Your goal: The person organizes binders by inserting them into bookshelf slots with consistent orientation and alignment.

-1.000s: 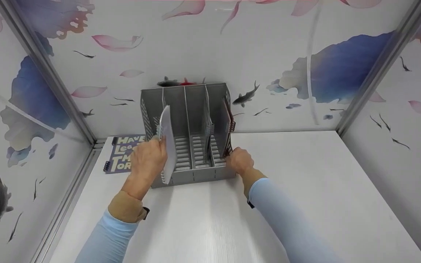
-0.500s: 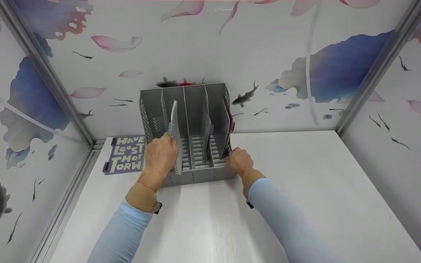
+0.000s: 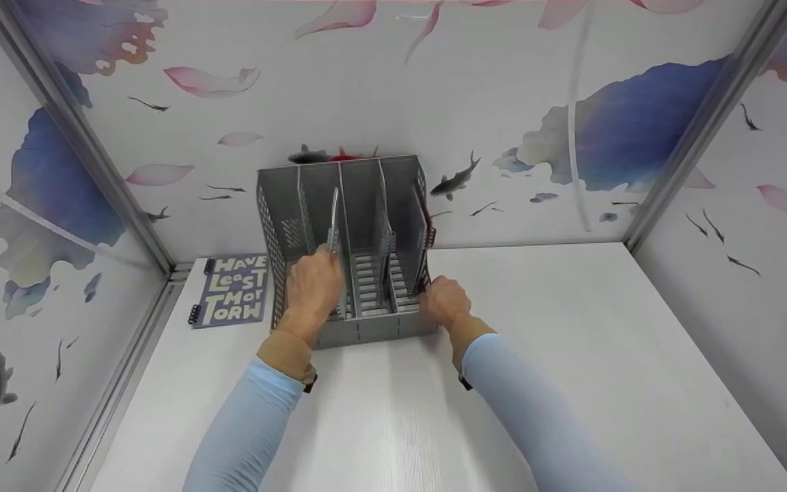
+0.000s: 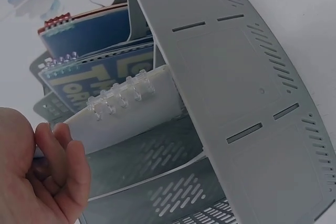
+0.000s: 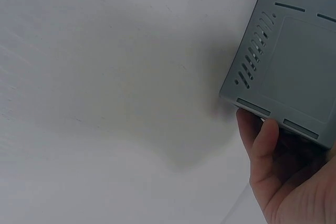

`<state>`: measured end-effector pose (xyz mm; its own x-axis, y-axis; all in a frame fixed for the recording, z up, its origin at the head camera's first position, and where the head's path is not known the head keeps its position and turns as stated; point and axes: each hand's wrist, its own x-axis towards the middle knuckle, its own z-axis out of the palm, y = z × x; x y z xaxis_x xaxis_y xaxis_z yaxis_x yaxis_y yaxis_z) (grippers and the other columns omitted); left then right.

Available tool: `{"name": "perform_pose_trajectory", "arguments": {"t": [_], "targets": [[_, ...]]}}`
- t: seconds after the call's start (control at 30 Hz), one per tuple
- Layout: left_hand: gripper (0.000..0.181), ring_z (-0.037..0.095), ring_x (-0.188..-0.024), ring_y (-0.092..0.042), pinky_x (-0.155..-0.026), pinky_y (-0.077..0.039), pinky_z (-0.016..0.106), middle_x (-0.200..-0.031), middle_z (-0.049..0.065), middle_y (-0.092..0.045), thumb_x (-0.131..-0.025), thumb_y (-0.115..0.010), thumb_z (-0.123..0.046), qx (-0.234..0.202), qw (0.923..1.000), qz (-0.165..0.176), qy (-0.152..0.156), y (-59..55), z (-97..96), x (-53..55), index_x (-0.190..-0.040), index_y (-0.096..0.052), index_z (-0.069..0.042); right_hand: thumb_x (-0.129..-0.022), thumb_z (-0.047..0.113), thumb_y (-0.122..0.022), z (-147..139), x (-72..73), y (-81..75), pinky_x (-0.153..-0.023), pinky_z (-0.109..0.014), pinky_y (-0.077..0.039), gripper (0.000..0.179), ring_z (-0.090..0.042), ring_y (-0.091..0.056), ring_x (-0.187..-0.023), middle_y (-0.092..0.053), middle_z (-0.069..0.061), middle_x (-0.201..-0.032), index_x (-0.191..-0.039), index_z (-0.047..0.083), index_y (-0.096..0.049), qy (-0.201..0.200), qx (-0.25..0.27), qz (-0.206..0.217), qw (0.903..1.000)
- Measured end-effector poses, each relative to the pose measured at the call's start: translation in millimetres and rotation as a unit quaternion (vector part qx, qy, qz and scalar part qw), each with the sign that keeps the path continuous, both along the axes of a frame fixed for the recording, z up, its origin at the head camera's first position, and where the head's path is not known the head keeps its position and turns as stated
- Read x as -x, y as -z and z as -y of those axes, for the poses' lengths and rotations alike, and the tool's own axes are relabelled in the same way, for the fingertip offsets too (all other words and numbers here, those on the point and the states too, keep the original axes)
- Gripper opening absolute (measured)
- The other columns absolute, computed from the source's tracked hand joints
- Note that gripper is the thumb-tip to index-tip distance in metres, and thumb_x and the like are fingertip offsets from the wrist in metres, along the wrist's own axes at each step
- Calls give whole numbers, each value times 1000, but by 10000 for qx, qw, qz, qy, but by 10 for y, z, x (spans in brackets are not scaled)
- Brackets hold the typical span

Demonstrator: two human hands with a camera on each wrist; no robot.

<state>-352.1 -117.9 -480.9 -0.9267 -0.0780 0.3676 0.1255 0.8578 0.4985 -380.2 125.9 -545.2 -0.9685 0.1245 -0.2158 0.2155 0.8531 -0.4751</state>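
My left hand [image 3: 315,280] pinches a white spiral notebook [image 4: 126,121] with clear rings. It stands on edge inside the second compartment from the left of a grey file organizer [image 3: 376,331], its lower end right at the front wall in the left wrist view. At the organizer's right front corner, my right hand [image 3: 447,301] grips the side, its fingers curled at the edge in the right wrist view. The third compartment holds a blue lettered notebook [image 4: 115,74]. A dark blue notebook with red rings [image 4: 100,27] leans in the rightmost one.
A purple-blue lettered notebook [image 3: 236,290] with black rings lies flat on the white table [image 3: 571,355], left of the organizer. Behind the organizer rises a white back wall [image 3: 380,89] printed with fish and petals. Side walls with metal posts [image 3: 701,123] flank the table.
My left hand has moved right and forward, bringing the white notebook from the organizer's left part down into the second compartment. My right hand has stayed at the corner.
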Motion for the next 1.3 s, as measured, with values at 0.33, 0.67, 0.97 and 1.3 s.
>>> {"name": "perform_pose_trajectory", "arguments": {"t": [0.33,0.67,0.97,1.3], "targets": [[40,39,-78,-78,-70,-60,58,-90,21,-81,-120,-50,-32,-97,9996,251,10,175,-84,112,-121,-74,-1,-109,23,-57,-27,55,76,-94,-51,-65,32,-24,-67,-91,-82,-15,-120,-126,0,-72,25,30,85,10000],[36,35,-82,-73,-77,-59,57,-95,19,-81,-118,-53,-27,-343,9972,644,-133,316,-122,159,-115,-77,0,-108,25,-58,-24,64,75,-95,-51,-63,34,-26,-66,-95,-80,-15,-121,-128,0,-72,64,34,105,9999],[38,32,-81,-75,-73,-60,53,-95,21,-81,-118,-55,-26,-168,9942,1055,-130,353,-175,212,-109,-78,3,-106,26,-62,-17,68,68,-94,-52,-63,33,-26,-67,-95,-81,-14,-119,-124,1,-74,104,29,17,9999],[39,33,-78,-79,-67,-61,50,-89,19,-82,-117,-56,-24,234,9927,1182,0,366,-182,222,-100,-81,0,-105,22,-58,-5,52,53,-95,-52,-64,31,-26,-70,-97,-81,-14,-117,-121,1,-74,52,-84,4,10000]]}}
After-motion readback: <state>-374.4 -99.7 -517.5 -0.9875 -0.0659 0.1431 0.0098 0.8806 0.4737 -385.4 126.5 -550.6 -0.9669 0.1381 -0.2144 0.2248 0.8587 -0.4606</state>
